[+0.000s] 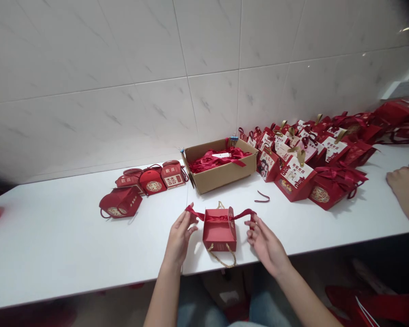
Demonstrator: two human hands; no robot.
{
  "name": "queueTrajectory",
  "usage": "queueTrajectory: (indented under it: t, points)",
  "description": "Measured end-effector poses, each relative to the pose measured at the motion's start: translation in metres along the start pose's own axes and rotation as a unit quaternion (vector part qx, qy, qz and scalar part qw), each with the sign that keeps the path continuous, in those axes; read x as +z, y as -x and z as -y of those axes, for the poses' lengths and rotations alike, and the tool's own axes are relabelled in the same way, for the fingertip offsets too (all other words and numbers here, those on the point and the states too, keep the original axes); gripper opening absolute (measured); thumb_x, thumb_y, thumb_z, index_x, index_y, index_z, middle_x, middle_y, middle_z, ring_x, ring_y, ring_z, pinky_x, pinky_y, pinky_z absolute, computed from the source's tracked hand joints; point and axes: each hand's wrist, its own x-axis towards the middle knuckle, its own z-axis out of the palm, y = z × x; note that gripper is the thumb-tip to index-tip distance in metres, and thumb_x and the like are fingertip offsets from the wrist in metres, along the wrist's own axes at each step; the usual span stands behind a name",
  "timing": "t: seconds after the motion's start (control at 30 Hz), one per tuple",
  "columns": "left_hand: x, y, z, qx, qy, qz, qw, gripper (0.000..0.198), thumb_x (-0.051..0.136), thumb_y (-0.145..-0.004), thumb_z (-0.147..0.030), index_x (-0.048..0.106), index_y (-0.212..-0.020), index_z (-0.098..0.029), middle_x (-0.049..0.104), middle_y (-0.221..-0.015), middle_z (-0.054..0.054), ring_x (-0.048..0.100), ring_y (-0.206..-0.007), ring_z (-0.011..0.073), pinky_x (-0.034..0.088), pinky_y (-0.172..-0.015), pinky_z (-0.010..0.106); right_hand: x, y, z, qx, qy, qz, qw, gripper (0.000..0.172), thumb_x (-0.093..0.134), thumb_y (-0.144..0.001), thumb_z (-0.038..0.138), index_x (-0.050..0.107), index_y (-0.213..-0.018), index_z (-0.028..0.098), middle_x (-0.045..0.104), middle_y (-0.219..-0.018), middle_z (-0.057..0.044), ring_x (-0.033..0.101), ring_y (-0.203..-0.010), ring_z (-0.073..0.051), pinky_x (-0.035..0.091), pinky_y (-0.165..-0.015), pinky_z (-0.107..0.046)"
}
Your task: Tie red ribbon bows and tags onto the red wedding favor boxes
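Note:
A small red gift box (219, 232) with gold cord handles stands open-topped near the table's front edge. Dark red ribbon (243, 213) passes through it and sticks out on both sides. My left hand (180, 234) pinches the ribbon's left end between thumb and fingers. On the other side, my right hand (264, 240) grips the right end near the fingertips. Neither hand touches the box walls. Just behind the box sits a cardboard box (221, 178) holding a heap of red ribbons (218, 160).
Several red gift boxes (121, 203) rest to the left. A large cluster of finished-looking red boxes (296, 177) crowds the right. A loose cord (262, 197) lies on the white table (71, 254). Another person's hand (407, 181) rests at the far right. A tiled wall stands behind.

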Motion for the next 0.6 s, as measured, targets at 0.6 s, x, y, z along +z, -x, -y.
queueTrajectory:
  t: [0.6]
  points:
    - [0.022,0.0,-0.089,0.2,-0.107,-0.012,0.974,0.027,0.073,-0.068,-0.034,0.073,-0.083,-0.012,0.069,-0.075,0.006,0.059,-0.072,0.0146,0.047,-0.063,0.023,0.079,-0.021,0.063,-0.318,0.212,0.067,0.922,0.02,0.064,-0.079,0.035,0.065,-0.09,0.019,0.068,-0.079,-0.003,0.058,-0.07,-0.013,0.045,-0.067,-0.027]
